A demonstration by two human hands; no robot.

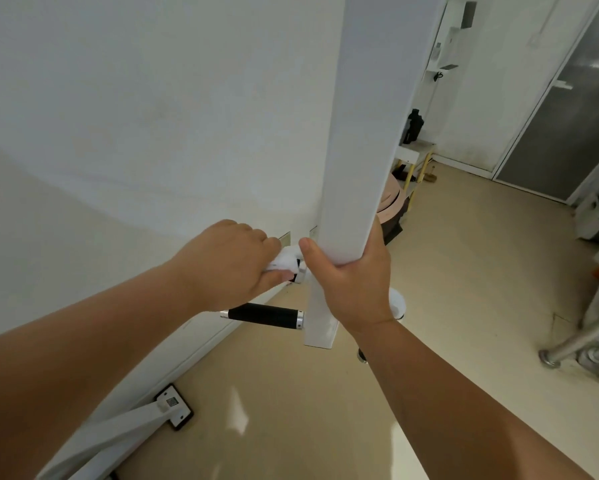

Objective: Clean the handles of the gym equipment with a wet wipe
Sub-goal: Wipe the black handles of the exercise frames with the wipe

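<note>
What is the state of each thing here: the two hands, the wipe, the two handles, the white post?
left hand: curled round the wet wipe on the upper handle.
right hand: grips the white post.
wet wipe: bunched against the upper handle.
upper handle: mostly covered.
lower handle: bare, untouched.
white post: held by the right hand.

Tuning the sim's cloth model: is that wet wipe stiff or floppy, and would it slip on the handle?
Likely floppy: the wet wipe bunches and creases under the left hand rather than holding a shape. Probably light: fingers alone hold it on the upper handle. It may drag rather than slide if that grip is matte like the lower black handle.
</note>
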